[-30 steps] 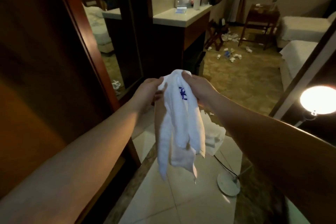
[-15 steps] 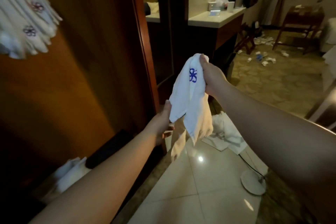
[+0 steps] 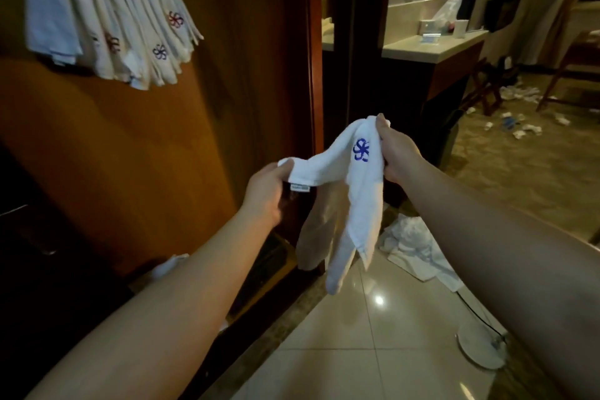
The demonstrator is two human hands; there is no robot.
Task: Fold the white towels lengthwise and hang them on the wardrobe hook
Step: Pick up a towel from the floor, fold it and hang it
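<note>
A small white towel with a blue embroidered logo hangs between my hands in front of the wooden wardrobe. My right hand grips its top fold by the logo. My left hand pinches a labelled corner pulled out to the left, lower than the right hand. The rest of the towel dangles toward the floor. Several white towels with red and blue logos hang in a bunch at the upper left inside the wardrobe; the hook itself is hidden.
More white towels lie crumpled on the tiled floor to the right. A round white lamp base with a cord stands at lower right. A vanity counter is behind, with litter on the carpet beyond.
The view has swung left and up, so the hanging towels now fill the upper left. My left hand has taken a corner of the towel and drawn it out to the left.
</note>
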